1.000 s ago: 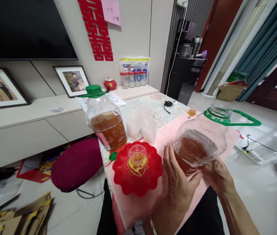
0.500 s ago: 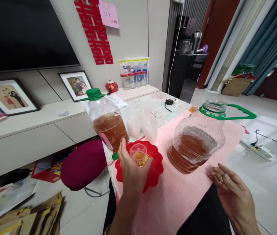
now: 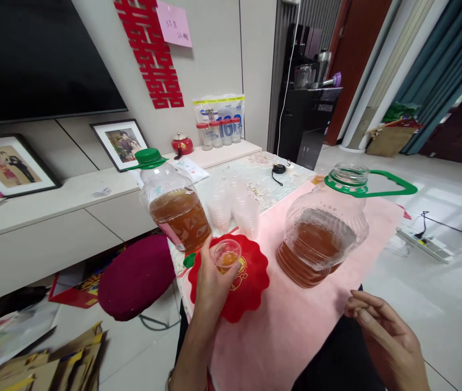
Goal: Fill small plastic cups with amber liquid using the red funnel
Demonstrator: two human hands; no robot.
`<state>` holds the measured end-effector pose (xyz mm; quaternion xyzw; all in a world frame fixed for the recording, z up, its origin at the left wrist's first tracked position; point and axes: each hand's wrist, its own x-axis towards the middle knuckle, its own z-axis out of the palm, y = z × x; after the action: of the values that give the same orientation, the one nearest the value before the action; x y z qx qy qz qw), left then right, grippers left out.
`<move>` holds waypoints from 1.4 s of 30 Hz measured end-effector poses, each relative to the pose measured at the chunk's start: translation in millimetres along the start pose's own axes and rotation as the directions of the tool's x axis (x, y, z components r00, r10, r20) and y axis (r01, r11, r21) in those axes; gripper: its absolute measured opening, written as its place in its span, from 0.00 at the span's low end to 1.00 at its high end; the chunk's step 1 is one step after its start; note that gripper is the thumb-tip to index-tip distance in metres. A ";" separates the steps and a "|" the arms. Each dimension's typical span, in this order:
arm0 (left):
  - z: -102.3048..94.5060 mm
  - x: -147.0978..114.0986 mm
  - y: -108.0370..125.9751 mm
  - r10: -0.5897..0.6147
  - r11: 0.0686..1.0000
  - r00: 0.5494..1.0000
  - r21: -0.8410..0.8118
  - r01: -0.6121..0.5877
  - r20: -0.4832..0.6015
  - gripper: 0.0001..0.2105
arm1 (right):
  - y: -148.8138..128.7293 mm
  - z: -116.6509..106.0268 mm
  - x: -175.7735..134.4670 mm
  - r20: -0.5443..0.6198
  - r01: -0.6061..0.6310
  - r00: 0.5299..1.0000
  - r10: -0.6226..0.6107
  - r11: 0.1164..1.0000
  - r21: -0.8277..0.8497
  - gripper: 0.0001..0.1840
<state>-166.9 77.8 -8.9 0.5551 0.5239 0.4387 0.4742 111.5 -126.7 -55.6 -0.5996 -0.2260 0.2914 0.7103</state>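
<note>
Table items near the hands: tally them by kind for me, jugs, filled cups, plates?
Jugs of amber liquid: 2, capped jug, open jug
Small filled plastic cups: 2, one in left hand, one far
Red scalloped plates: 1
Total: 5

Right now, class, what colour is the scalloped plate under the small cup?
Red, with a gold emblem at its centre. The plate shows best in the head view.

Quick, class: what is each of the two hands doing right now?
Left hand: closed around the small clear cup over the red plate.
Right hand: loosely open, holding nothing, near the open jug.
</note>
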 end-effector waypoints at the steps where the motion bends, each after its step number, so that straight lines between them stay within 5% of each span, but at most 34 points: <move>1: 0.9 -0.2 0.2 0.002 1.000 1.000 -0.019 -0.002 -0.002 0.52 | -0.9 1.4 -1.5 0.016 0.014 1.000 -0.013 1.000 -0.026 0.22; 9: -1.1 -16.9 19.9 0.024 0.997 1.000 -0.078 -0.023 0.015 0.54 | -16.7 24.5 -13.0 0.205 0.095 0.977 -0.063 0.984 -0.151 0.17; 16: -5.3 -56.6 44.5 -0.036 0.989 0.967 -0.129 0.071 0.254 0.49 | -34.9 52.6 -27.8 0.452 0.010 0.890 0.061 0.988 -0.153 0.22; 19: -5.1 -73.5 42.7 -0.044 0.995 0.913 -0.059 0.074 0.407 0.50 | -40.3 61.0 -33.9 0.508 -0.042 0.855 0.101 0.991 -0.125 0.22; 25: 13.1 -93.8 49.4 -0.165 0.973 0.716 -0.004 0.229 0.678 0.53 | -50.3 64.2 -37.3 0.604 -0.161 0.773 0.196 0.981 -0.113 0.26; 27: 20.4 -98.5 49.1 -0.157 0.975 0.711 -0.009 0.223 0.685 0.52 | -53.0 62.3 -35.6 0.612 -0.195 0.756 0.232 0.972 -0.127 0.27; 31: 31.5 -104.8 25.3 -0.117 0.963 0.751 -0.112 0.246 0.650 0.48 | -55.4 58.3 -31.4 0.608 -0.276 0.731 0.310 0.949 -0.153 0.31; 34: 42.7 -101.5 -5.5 -0.161 0.927 0.719 -0.146 0.345 0.676 0.53 | -53.0 56.3 -30.3 0.582 -0.347 0.730 0.359 0.928 -0.138 0.33; 37: 58.8 -95.0 -30.7 -0.211 0.919 0.701 -0.106 0.380 0.681 0.46 | -46.9 54.2 -31.1 0.548 -0.424 0.730 0.409 0.899 -0.106 0.33; 42: 78.1 -92.2 -39.2 -0.262 0.897 0.676 -0.083 0.433 0.688 0.35 | -35.6 45.0 -31.6 0.490 -0.509 0.737 0.466 0.859 -0.051 0.31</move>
<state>-102.6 -19.4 -59.6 0.5014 0.3612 0.1741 0.7667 63.4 -119.9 -11.7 -0.5134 -0.2194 0.6176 0.5539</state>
